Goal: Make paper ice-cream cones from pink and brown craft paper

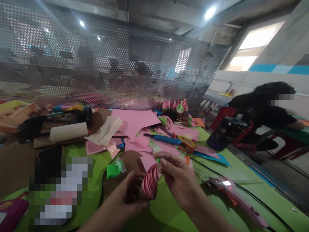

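Over the green table I hold a paper ice-cream cone (150,183) with a ridged pink and red swirl and a brown lower part. My left hand (131,190) wraps round its lower part, which is partly hidden by the fingers. At the swirl's tip, the thumb and fingers of my right hand (175,172) pinch together at a small green piece (158,160). Just left of the cone lies a crumpled bright green packet (114,169). A pink hot glue gun (238,199) with a lit display rests to the right, its black cord on the table.
Pink paper sheets (132,120), a blue cutter (167,139) and yellow-handled scissors (187,141) clutter the middle. A white roll (69,132) lies left. Several finished cones (181,107) stand at the back before a perforated metal screen (108,64). A person (263,109) sits at the right.
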